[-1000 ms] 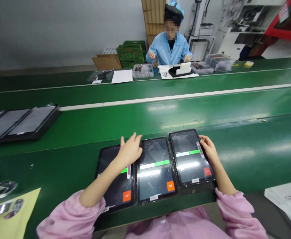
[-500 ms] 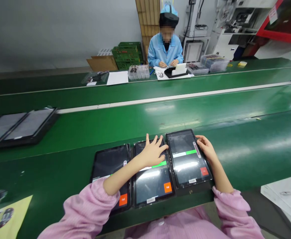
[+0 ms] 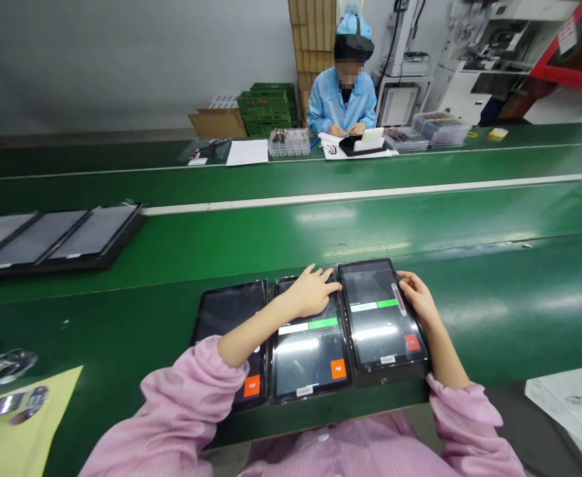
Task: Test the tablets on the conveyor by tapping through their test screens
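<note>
Where left grip (image 3: 312, 293) is, middle tablet (image 3: 309, 356) underneath

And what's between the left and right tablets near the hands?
In the head view, the middle tablet lies there, with the left hand over its upper part.

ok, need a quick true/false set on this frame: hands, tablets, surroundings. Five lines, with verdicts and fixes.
1. The left hand is over the middle tablet. True.
2. The right hand is at the left tablet. False: it is at the outer side edge of the right tablet.
3. The middle tablet shows an orange box marked "Fail" near its lower right corner. True.
4. The co-worker across the green surface wears a pink jacket. False: the jacket is light blue.
5. The yellow sheet lies to the right of the tablets. False: it lies to their left.
</note>
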Motion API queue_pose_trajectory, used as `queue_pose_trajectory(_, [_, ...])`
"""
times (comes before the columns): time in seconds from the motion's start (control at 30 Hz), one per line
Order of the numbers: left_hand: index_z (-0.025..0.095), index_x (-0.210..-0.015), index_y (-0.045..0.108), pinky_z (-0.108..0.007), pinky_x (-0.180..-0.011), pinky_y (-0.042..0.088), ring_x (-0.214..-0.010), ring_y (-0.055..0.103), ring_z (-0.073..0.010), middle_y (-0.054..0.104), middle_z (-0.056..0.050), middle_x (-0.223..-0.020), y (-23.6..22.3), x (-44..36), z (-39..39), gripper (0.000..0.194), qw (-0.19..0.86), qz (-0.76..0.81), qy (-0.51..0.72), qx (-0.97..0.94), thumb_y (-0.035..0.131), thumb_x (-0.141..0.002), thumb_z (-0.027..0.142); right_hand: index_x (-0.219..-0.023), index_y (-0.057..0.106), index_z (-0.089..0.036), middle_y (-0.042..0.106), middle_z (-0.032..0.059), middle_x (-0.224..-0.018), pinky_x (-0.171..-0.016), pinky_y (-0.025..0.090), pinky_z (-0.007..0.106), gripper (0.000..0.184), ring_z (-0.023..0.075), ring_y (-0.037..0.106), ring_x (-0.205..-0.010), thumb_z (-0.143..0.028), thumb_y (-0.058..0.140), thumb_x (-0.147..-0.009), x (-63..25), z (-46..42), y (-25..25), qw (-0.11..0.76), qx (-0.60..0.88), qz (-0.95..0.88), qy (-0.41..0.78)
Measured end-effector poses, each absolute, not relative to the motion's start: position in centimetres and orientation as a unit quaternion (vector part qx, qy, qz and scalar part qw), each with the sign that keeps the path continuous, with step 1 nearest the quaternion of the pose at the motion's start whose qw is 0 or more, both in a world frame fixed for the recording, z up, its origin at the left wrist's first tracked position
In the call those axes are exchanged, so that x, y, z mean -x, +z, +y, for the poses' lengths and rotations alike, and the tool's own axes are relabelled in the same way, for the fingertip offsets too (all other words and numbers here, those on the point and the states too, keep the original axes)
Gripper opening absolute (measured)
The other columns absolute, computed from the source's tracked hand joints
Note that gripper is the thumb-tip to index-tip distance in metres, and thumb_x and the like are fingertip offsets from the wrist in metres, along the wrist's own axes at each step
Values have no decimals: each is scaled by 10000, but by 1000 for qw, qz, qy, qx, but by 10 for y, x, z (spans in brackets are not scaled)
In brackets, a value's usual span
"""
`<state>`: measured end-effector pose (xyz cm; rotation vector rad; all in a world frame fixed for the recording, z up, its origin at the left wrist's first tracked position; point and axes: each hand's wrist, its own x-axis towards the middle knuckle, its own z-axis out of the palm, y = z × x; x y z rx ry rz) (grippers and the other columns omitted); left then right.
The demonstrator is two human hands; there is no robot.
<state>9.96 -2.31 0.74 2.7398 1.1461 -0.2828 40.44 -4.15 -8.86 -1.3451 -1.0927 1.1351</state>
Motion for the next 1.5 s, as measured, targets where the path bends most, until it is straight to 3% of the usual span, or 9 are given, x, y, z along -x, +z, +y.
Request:
queue_pose_trajectory(0.2, [233,-1224,644,-618,-1151,177,-1205,582,-307,541,-161,-1402,7,-112,-23,379,76,408,-81,-906,459,-896,196,-1036,619,-204,458,-52,-682,-523,318,247,512,122,396,-552,-546,725,-671,-404,-42,-85,504,554,-451,485])
queue_pose_trajectory(0.37, [266,-1439,437,-722,-1119,66,-1441,311,-331,299,-155,-1580,9,-74,-36,461,149,405,-50,-901,354,-987,293,-1035,615,-203,486,-34,-694,-544,367,264,523,144,444,-580,-576,699,-679,-407,-43,-83,497,565,-471,460])
queue_pose_trajectory(0.47, [251,-1498,334,-701,-1136,37,-1476,230,-311,209,-146,-1609,4,-32,-73,501,140,447,5,-884,291,-1017,385,-1042,616,-205,572,29,-829,-632,453,315,487,198,543,-716,-580,650,-733,-413,-54,-77,488,592,-529,362])
queue_pose_trajectory(0.73, [238,-1403,482,-771,-1078,142,-1423,333,-375,357,-150,-1554,-32,67,-192,522,66,710,89,-696,255,-990,462,-1134,621,-246,590,92,-1086,-834,471,395,264,253,567,-1011,-372,418,-1021,-386,-116,-38,342,500,-789,104])
queue_pose_trajectory(0.87, [186,-1258,580,-639,-1085,326,-1305,489,-367,526,-183,-1415,-47,97,-221,567,60,815,199,-541,283,-941,551,-1135,627,-238,596,110,-1137,-880,410,444,250,276,535,-1060,-297,411,-1025,-348,-131,-33,258,446,-857,13])
queue_pose_trajectory(1.03, [208,-1152,609,-460,-973,486,-1045,654,-308,684,-129,-1149,-60,105,-233,606,200,815,352,-416,475,-803,684,-1082,623,-207,633,82,-1019,-960,344,461,238,229,560,-946,-190,394,-1015,-306,-147,-31,275,352,-894,43])
queue_pose_trajectory(1.27, [171,-1115,658,-376,-864,512,-1028,637,-309,704,-106,-1042,-78,107,-222,753,302,793,434,-302,650,-618,736,-958,628,-132,500,-15,-620,-700,393,314,253,150,447,-598,-34,396,-968,-278,-156,-36,322,260,-909,45])
queue_pose_trajectory(1.4, [163,-1168,637,-392,-936,493,-1108,610,-335,676,-120,-1170,-82,114,-216,791,400,741,467,-269,719,-573,677,-1020,617,-117,502,-11,-640,-714,396,312,294,156,449,-626,0,355,-955,-269,-158,-40,320,258,-910,46])
queue_pose_trajectory(1.5, [183,-1300,570,-414,-1073,409,-1227,532,-359,630,-113,-1257,-80,118,-220,909,462,672,488,-312,766,-536,634,-1042,613,-148,591,43,-824,-826,404,356,306,177,514,-769,-7,366,-930,-262,-161,-41,299,265,-915,51])
